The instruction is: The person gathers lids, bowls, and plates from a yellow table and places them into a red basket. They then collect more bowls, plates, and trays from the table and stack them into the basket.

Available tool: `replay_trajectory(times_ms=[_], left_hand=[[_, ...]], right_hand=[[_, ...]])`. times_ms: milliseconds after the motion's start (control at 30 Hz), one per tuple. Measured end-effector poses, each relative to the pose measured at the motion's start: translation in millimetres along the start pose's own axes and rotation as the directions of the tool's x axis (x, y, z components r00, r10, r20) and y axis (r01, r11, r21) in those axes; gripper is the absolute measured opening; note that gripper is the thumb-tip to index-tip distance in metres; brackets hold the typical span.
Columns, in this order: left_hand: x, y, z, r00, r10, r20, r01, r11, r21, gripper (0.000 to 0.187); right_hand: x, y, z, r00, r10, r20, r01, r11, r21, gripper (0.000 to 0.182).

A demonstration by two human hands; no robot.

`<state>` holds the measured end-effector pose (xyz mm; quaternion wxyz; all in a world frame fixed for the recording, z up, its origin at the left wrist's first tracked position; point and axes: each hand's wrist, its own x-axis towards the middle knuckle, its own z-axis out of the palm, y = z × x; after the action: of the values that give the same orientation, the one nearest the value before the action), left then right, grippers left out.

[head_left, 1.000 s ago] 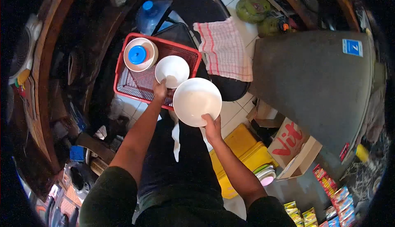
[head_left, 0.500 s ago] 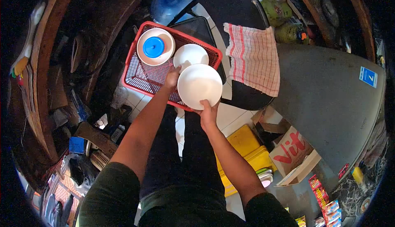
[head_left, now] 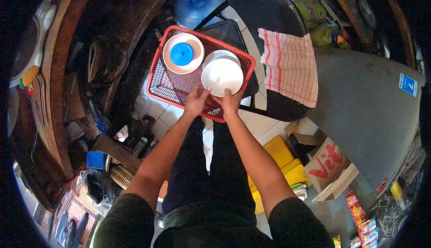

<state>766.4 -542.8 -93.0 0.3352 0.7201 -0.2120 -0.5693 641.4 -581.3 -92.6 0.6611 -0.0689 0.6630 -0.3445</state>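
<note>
A white bowl [head_left: 222,76] is over the right part of a red plastic basket [head_left: 158,96], overlapping another white bowl [head_left: 222,55] behind it. My right hand [head_left: 230,102] grips the nearer bowl at its near edge, thumb over the rim and fingers beneath. Beside its lower left rim is my left hand [head_left: 196,102], fingers apart and thumb tip right at the edge. A wider pale bowl [head_left: 173,66] sits in the basket's left part, with a blue lid [head_left: 182,54] with a small knob inside its outline.
Right of the basket, a red-striped cloth [head_left: 289,68] drapes over a black chair [head_left: 269,10]. Behind stands a blue water jug [head_left: 195,10]. A grey table [head_left: 359,90] fills the right side. An open cardboard box [head_left: 330,169] and a yellow container [head_left: 276,156] are nearer me.
The front bowl has moved away from me, further over the basket, with my right hand on it. My left hand has shifted to its lower left side. The camera view has shifted slightly.
</note>
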Motion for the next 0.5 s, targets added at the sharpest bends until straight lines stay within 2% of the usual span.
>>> replay_trajectory(times_ms=[67, 100, 167, 200, 267, 367, 400, 467, 500], left_hand=[[6, -7, 6, 0.998, 0.009, -0.065, 0.000, 0.990, 0.138, 0.037], [8, -6, 8, 0.998, 0.008, -0.061, 0.001, 0.990, 0.138, 0.037], [11, -5, 10, 0.978, 0.179, -0.109, -0.143, 0.950, 0.278, 0.034], [13, -4, 11, 0.978, 0.177, -0.109, -0.142, 0.951, 0.277, 0.034], [16, 4, 12, 0.995, 0.068, -0.072, -0.057, 0.988, 0.141, 0.031], [14, 19, 13, 0.997, 0.031, -0.064, -0.020, 0.986, 0.166, 0.029], [21, 6, 11, 0.998, 0.031, -0.063, -0.020, 0.986, 0.167, 0.029], [31, -4, 9, 0.977, 0.197, -0.081, -0.153, 0.915, 0.373, 0.029], [28, 2, 11, 0.977, 0.197, -0.080, -0.154, 0.915, 0.373, 0.029]], right_hand=[[4, 0, 2, 1.000, 0.002, -0.002, -0.002, 1.000, 0.004, 0.056], [5, 0, 3, 1.000, 0.006, -0.001, -0.006, 1.000, 0.005, 0.055], [8, 0, 3, 1.000, -0.002, 0.018, 0.002, 1.000, -0.004, 0.054], [9, 3, 2, 0.999, -0.012, 0.043, 0.013, 1.000, -0.013, 0.053], [10, 4, 2, 1.000, -0.011, 0.028, 0.013, 0.999, -0.050, 0.051], [14, 6, 2, 1.000, -0.019, 0.016, 0.021, 0.994, -0.110, 0.047], [15, 7, 1, 1.000, -0.024, 0.019, 0.027, 0.990, -0.135, 0.044], [14, 11, 0, 0.999, -0.032, 0.027, 0.035, 0.993, -0.115, 0.043], [13, 12, -1, 0.999, -0.041, 0.034, 0.044, 0.994, -0.095, 0.042]])
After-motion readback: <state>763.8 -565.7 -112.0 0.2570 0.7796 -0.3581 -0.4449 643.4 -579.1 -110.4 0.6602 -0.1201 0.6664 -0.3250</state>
